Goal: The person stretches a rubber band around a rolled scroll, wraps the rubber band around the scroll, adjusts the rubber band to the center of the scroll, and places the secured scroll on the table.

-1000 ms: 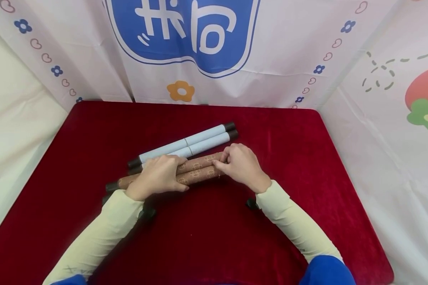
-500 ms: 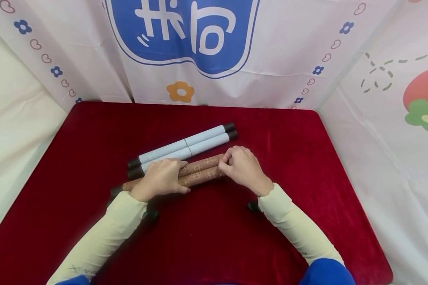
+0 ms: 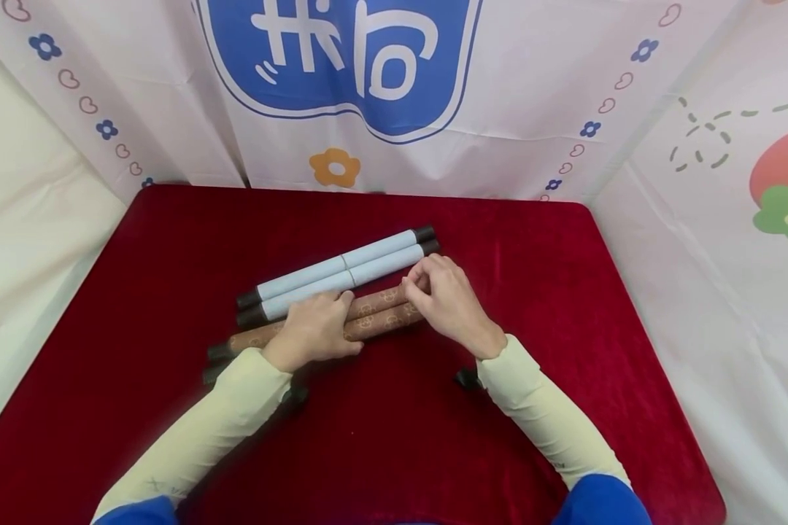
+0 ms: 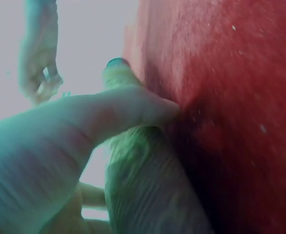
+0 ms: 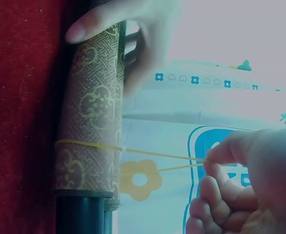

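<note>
Two brown patterned scrolls with dark end knobs (image 3: pixel 389 319) lie side by side, slanting across the red table. My left hand (image 3: pixel 315 328) grips both around their middle, its thumb (image 4: pixel 118 112) along the near side. Close to their right end, my right hand (image 3: pixel 449 302) pinches a thin yellow rubber band (image 5: pixel 90 144) between thumb and forefinger. The band loops round the scrolls and is stretched taut away from them, as the right wrist view shows. In the head view the band is too fine to make out.
Just behind lies a pair of pale blue scrolls (image 3: pixel 338 275) with dark knobs, tied together by a thin band. Red velvet covers the table (image 3: pixel 381 437). White printed cloth (image 3: pixel 519 102) hangs at the back and along both sides.
My left hand has slid rightward along the brown scrolls. My right hand has risen a little away from their right end. The pale blue pair stays put.
</note>
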Motion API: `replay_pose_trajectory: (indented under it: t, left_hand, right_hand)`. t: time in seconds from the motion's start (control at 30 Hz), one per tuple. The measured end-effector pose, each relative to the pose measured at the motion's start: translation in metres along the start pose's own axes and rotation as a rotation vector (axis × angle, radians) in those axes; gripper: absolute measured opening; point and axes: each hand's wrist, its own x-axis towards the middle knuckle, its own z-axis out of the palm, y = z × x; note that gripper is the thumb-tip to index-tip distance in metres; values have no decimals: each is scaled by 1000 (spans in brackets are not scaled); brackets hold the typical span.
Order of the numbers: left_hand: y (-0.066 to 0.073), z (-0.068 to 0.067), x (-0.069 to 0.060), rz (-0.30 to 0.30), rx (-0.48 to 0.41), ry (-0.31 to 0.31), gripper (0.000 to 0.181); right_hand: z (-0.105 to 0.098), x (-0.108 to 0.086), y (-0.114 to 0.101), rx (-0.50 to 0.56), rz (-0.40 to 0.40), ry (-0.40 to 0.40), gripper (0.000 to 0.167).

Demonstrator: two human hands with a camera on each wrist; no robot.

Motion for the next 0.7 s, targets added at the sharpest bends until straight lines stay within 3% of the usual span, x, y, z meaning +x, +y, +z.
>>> replay_pose_trajectory:
  t: [0.17,0.37,0.5,0.7]
  left_hand:
    - [19,5,17,14,12,20,80]
    - [39,10,44,67,-66,28,82]
    - [43,10,55,87,-135,26,89]
    - [39,4,64,81,-261,12,64]
  right_hand:
    - [-2,2,-6,39,-5,4,10]
    - [-4,0,-8,141,48,-54,13]
    - [-6,-6,-12,199,56,-107,14]
    - [-8,-20,-24,252,52,-125,13]
